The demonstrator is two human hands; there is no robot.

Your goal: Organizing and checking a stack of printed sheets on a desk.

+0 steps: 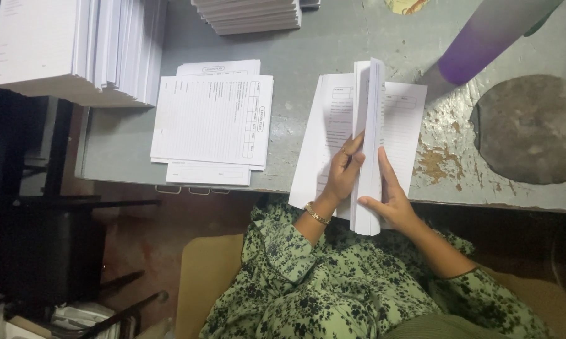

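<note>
At the near edge of the grey desk [333, 44], a thick sheaf of printed forms [370, 144] stands on its long edge between the person's two hands, its lower end hanging just past the desk's rim. Left hand [344, 172] lies against the left face of the sheaf, fingers curled over the top sheets and pressing them; a ring sits on one finger and a gold bracelet [317, 213] circles the wrist. Right hand [391, 199] supports the sheaf from the right, fingers laid flat up its side and thumb hooked under the lower end, so each grip is closed on the paper rather than spread. Loose sheets [405, 125] from the same bundle fan out flat on the desk to either side of the upright part.

Left of this, well apart, a lower pile of ruled forms [214, 122] lies flat, its near sheets overhanging the desk edge. Farther back on the left, tall white paper stacks [76, 50] stand in a block, and another stack [251, 16] rests at the top edge. A blurred purple cylinder [484, 41] crosses the upper right corner, above a dark round patch [531, 129] on the worn, flaking desk surface. Both sleeves [308, 276] are green with a dark floral print.
</note>
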